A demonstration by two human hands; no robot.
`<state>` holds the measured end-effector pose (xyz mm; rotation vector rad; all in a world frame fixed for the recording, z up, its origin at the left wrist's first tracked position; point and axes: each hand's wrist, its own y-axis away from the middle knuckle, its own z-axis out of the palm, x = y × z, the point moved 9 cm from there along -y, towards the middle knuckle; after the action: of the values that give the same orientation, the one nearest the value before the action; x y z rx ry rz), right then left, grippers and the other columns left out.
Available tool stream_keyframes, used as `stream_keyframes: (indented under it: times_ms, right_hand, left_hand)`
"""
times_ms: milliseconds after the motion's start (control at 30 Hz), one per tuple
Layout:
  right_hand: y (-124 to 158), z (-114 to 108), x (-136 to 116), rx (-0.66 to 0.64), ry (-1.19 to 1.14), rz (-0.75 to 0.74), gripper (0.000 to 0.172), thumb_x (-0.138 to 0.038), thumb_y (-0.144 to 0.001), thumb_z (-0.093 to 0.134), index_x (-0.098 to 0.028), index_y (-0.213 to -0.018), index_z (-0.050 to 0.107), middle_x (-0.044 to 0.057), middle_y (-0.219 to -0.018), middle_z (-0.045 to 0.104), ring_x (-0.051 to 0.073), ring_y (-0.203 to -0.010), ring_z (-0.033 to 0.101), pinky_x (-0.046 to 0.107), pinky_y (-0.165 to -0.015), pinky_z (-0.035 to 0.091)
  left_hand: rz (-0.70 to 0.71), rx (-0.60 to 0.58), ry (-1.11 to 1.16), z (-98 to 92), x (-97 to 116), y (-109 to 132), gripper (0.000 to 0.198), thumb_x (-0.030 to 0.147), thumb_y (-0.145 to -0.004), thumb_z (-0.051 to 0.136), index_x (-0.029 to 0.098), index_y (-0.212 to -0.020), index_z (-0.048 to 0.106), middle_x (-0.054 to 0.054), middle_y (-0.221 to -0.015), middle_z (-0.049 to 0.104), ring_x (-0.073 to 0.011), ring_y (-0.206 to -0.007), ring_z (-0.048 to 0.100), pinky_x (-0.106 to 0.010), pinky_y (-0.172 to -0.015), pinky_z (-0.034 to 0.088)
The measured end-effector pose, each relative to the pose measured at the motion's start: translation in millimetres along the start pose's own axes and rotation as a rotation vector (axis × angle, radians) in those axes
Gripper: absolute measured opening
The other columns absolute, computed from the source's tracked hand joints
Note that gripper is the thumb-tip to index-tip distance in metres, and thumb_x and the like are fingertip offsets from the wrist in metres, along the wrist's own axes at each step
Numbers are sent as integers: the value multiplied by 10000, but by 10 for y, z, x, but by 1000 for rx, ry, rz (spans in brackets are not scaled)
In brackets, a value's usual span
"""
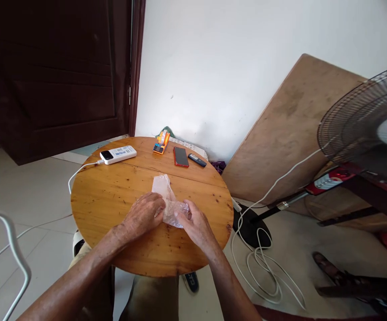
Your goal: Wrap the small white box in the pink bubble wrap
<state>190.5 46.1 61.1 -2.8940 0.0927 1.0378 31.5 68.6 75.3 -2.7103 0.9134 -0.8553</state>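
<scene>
On a round wooden table (113, 196) lies a clear plastic bag (167, 196), partly crumpled near me and flat at its far end. My left hand (144, 215) presses on the bag's left side with fingers curled over it. My right hand (193, 223) pinches the crumpled right end between thumb and fingers. Both hands rest at the table's middle, close together.
At the table's far side lie a white power bank (118, 154) with a white cable, an orange tape dispenser (162, 141), a red phone (180, 156) and a small dark phone (196, 160). A standing fan (367, 129) and coiled cable (267, 272) are at right; a wooden board (290, 129) leans on the wall.
</scene>
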Motion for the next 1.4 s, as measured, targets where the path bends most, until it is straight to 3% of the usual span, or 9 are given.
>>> stream_keyframes:
  times_ms: [267, 400, 500, 633, 733, 800, 1000, 1133, 1400]
  right_hand:
    - [-136, 63, 51, -33, -128, 33, 386, -375, -858, 537, -153, -1160, 629, 100, -1028, 708, 226, -900, 665, 341, -779, 514]
    - [-127, -77, -171, -1, -88, -146, 398, -297, -839, 542, -217, -1221, 620, 113, -1383, 522, 249, -1212, 550, 328, -807, 529]
    - [-199, -17, -378, -125, 31, -253, 455, -151, -782, 545, -257, -1213, 646, 86, -1481, 425, 247, -1341, 446, 352, -927, 495]
    - [-391, 122, -400, -351, 85, -221, 399, -109, -772, 542, -182, -1140, 679, 91, -1243, 627, 229, -1164, 582, 352, -979, 434]
    - [-451, 170, -256, -473, 17, -144, 248, -277, -858, 533, -160, -1002, 696, 38, -960, 694, 194, -898, 624, 311, -802, 448]
    - [-439, 174, -150, -487, -62, -108, 271, -384, -864, 532, -155, -852, 676, -1, -777, 645, 154, -734, 573, 270, -676, 408]
    - [-358, 258, 94, -363, -220, -4, 313, -456, -796, 554, -179, -650, 541, -53, -591, 453, 105, -557, 418, 227, -525, 289]
    - [-371, 289, 168, -188, -178, 75, 290, -392, -717, 597, -207, -562, 436, -72, -534, 373, 91, -502, 352, 223, -477, 250]
    - [-357, 318, 50, 62, -270, 39, 149, -299, -649, 624, -210, -641, 505, -59, -581, 499, 108, -562, 446, 208, -503, 314]
  left_hand:
    - [-25, -19, -26, 12, 49, 29, 147, 123, -854, 504, 200, -824, 626, -73, -1003, 683, -235, -1031, 606, -335, -902, 477]
    - [-22, -4, -1, 15, 69, 41, 137, 120, -853, 514, 202, -830, 620, -66, -990, 677, -226, -1018, 601, -327, -896, 478]
    - [-31, 11, 16, 14, 61, 35, 140, 104, -837, 530, 202, -855, 628, -60, -966, 683, -226, -1012, 601, -336, -913, 470]
    - [-40, 17, 15, 10, 61, 21, 146, 94, -832, 528, 194, -842, 632, -71, -952, 693, -242, -1001, 608, -360, -912, 472]
    - [-32, 8, 5, 7, 77, 17, 140, 102, -843, 521, 192, -812, 624, -76, -945, 686, -243, -986, 612, -357, -897, 479]
    - [-25, 0, -1, 11, 84, 17, 136, 102, -841, 525, 192, -800, 618, -75, -942, 683, -240, -981, 610, -354, -901, 478]
    - [-38, -9, -5, 22, 72, 21, 143, 103, -846, 514, 194, -832, 624, -75, -990, 688, -244, -1025, 596, -360, -932, 466]
    - [-37, -20, -20, 35, 74, 23, 133, 109, -848, 524, 194, -824, 624, -73, -989, 691, -245, -1034, 590, -363, -940, 461]
    - [-6, -19, -74, 16, 102, 25, 126, 138, -872, 532, 199, -815, 625, -62, -992, 693, -261, -1076, 553, -397, -942, 446]
